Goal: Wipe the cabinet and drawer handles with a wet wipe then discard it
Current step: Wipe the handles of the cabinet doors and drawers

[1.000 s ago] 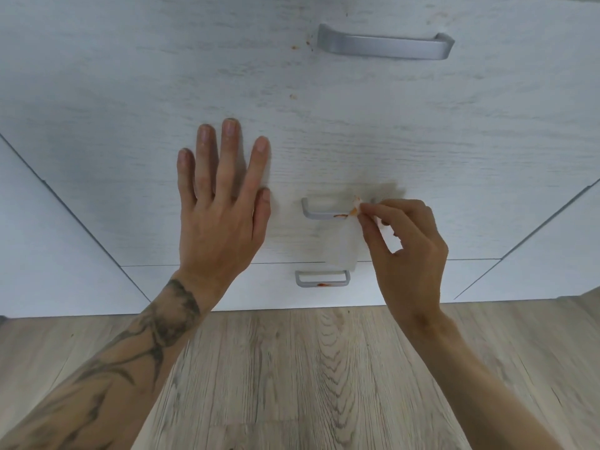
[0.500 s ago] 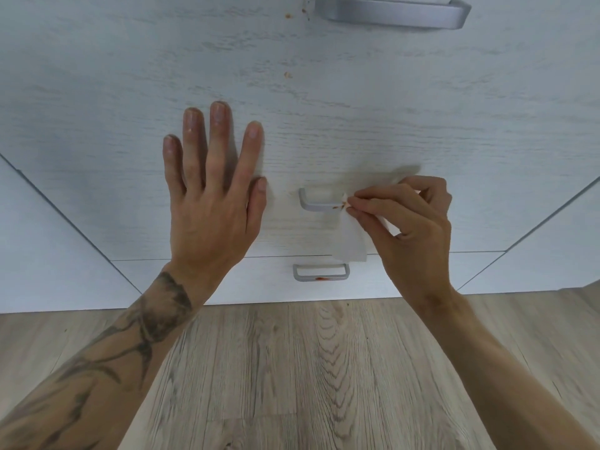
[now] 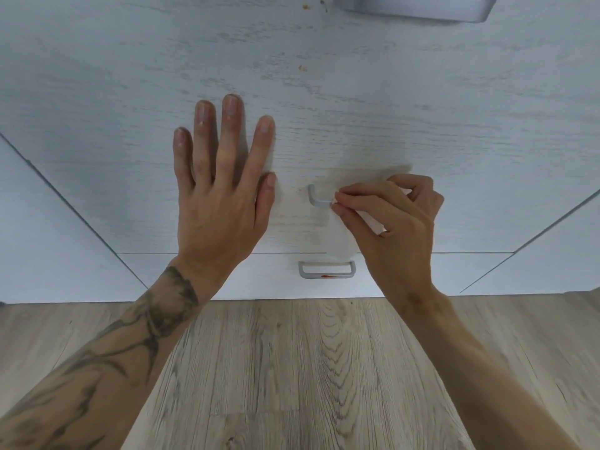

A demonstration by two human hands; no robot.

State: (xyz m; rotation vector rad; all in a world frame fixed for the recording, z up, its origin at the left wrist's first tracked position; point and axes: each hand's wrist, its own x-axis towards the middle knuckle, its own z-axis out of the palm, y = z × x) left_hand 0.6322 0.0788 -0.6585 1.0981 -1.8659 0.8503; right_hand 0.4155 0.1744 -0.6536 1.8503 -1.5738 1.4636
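While the left hand (image 3: 224,203) lies flat and spread against the white drawer front (image 3: 422,131), its fingers (image 3: 232,125) released and gripping nothing, the right hand (image 3: 389,222) pinches the wet wipe (image 3: 341,238) around the bar of the middle drawer handle (image 3: 316,198). The right fingers (image 3: 354,193) are clenched on the wipe at the handle's mid-length; only the left end of the bar shows, and a loose tail of the wipe hangs down to the seam above the lowest drawer.

To do this stroke well, I would judge that the pinch should wrap the bar on top and underneath, then slide along it to the exposed left end and round the bend where it meets the drawer, since grime tends to collect there. The flat left hand looks useful as a brace, so the drawer does not roll out under the pull.

Work appears to remain: the bottom drawer handle (image 3: 327,270) carries a red smear on its lower edge, and small brown specks (image 3: 302,68) dot the drawer front below the top handle (image 3: 418,8). A clean fold of the wipe would probably suit the red smear best. No bin is in view over the wood-grain floor (image 3: 292,368).
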